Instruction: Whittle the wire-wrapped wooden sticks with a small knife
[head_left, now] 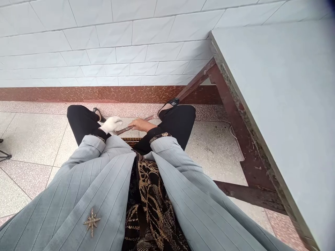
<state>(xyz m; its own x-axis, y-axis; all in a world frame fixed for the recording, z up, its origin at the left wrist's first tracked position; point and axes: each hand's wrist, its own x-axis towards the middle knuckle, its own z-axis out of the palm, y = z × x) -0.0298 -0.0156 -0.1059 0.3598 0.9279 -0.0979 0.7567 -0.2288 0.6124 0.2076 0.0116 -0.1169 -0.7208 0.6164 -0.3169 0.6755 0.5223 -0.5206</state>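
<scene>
My right hand point(141, 124), bare, lies over a long metal hand tool point(130, 128) and its fingers curl around the shaft. The tool slants across above my knees, and its far end rises towards my right knee. My left hand point(111, 124) wears a white glove and sits at the tool's lower end, touching or almost touching it. The glove hides how its fingers lie. Both hands are over my lap, close together, above black trousers point(81, 120).
A grey-topped table point(272, 104) with a brown metal frame point(235, 129) stands at my right. Ahead are a white tiled wall point(117, 45) and brown skirting point(104, 94). A woven seat edge point(131, 140) shows under my lap. A dark stand foot point(4, 155) pokes in at left.
</scene>
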